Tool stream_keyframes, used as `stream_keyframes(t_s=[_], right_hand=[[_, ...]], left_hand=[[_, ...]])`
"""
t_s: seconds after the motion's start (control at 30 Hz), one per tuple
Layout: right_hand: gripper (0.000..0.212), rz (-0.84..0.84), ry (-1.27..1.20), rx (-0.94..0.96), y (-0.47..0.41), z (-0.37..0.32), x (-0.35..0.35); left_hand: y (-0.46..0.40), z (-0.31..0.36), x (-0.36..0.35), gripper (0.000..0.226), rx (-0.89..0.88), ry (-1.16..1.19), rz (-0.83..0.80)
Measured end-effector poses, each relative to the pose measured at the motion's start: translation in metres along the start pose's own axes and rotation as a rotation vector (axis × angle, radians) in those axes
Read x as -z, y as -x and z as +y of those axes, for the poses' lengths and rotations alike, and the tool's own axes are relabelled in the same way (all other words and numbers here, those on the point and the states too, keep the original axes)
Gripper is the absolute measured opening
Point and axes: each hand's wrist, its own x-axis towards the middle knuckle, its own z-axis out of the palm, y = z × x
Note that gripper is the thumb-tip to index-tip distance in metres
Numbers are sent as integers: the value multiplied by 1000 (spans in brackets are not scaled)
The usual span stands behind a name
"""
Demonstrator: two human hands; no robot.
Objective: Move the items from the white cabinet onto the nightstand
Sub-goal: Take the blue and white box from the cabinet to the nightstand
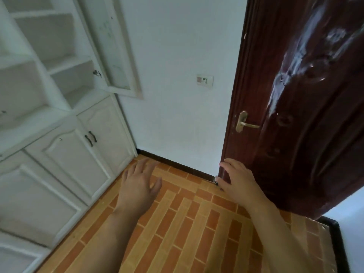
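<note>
Both my hands are empty, fingers loose: left hand (pixel 137 182) and right hand (pixel 236 180) apart. The cabinet (pixel 59 119) shelves I see look bare; no nightstand in view.

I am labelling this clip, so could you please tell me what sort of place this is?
Probably a room in a home, perhaps a bedroom: a white cabinet with open shelves and panelled doors, a dark red wooden door with a brass handle, and brick-pattern floor tiles.
</note>
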Motion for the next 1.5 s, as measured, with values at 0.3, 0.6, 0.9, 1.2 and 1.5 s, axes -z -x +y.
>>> stream_keyframes(t_s=[0.3, 0.6, 0.9, 1.2, 1.5], right_hand=[[52, -25, -24, 151, -77, -18, 2], [52, -12, -11, 196, -162, -43, 2], [51, 23, -9, 224, -284, -124, -1], [51, 79, -15, 346, -422, -257, -27], [53, 57, -7, 527, -526, -367, -53]], left_hand=[[-30, -28, 12, 52, 137, -53, 42], [-101, -69, -1, 52, 178, 0, 61], [-225, -156, 1, 49, 126, 93, 123], [-324, -290, 46, 50, 115, 26, 189], [-379, -391, 83, 50, 186, -40, 262]])
